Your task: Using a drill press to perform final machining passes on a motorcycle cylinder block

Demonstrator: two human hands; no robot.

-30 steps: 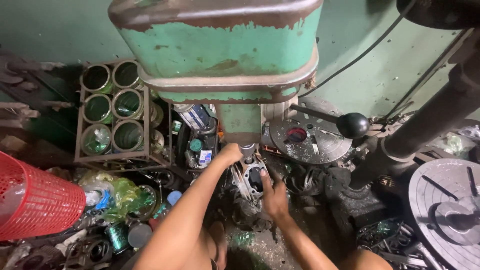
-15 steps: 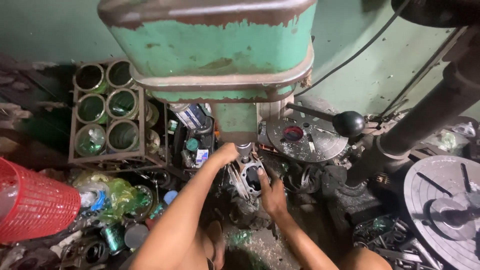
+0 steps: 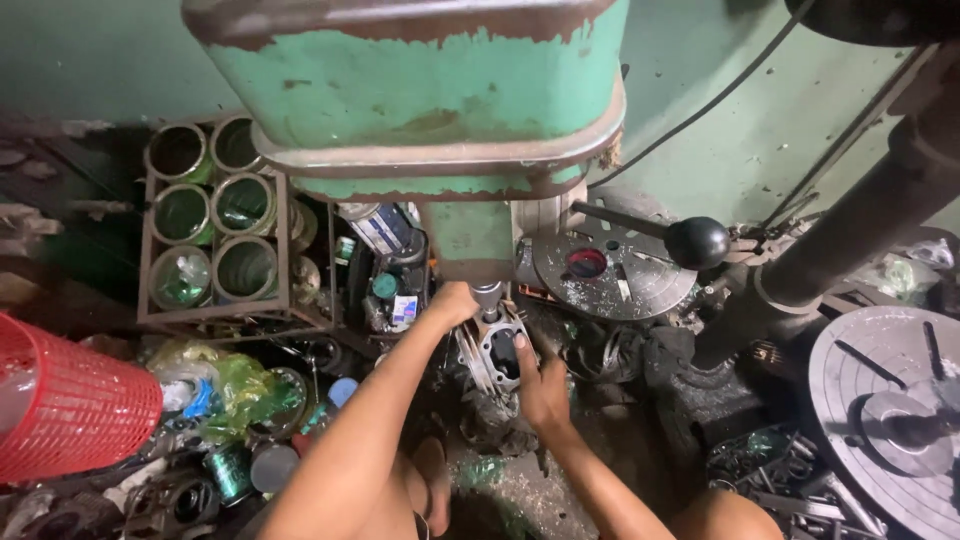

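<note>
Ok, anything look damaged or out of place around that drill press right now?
The green drill press head has paint flaking to rust along its edges. Metal chips lie on the round table. Both hands, left hand and right hand, hold the metal casting squarely.

The green drill head overhangs both hands, closing off the room above the metal part. On the left, a rack of 6 tins and spray cans crowd in close. On the right, a round plate and black-knobbed lever block the way. Only the near side, between the forearms, lies open.
</note>
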